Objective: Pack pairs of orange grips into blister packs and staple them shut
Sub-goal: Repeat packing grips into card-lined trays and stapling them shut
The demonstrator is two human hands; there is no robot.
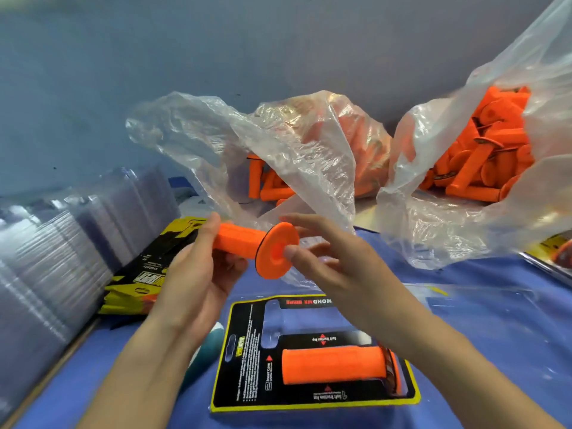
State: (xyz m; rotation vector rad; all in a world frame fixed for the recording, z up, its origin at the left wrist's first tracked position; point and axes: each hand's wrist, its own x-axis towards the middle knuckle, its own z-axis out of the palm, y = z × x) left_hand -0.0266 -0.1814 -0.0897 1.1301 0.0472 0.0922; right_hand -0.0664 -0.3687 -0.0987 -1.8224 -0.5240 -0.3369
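My left hand [198, 274] grips an orange grip [247, 241] by its barrel, held level above the table with its round flange pointing right. My right hand [337, 264] touches the flange face with thumb and fingertips. Below them an open blister pack [247, 360] with a black and yellow card lies on the blue table. One orange grip [334, 365] lies in its lower cavity; the upper cavity holds nothing. The pack's clear lid [495, 311] is folded out to the right.
Two clear plastic bags of orange grips stand at the back, one in the middle [309, 144] and one on the right [483, 150]. A stack of empty clear blisters [62, 243] fills the left side. Yellow and black printed cards [148, 274] lie beside it.
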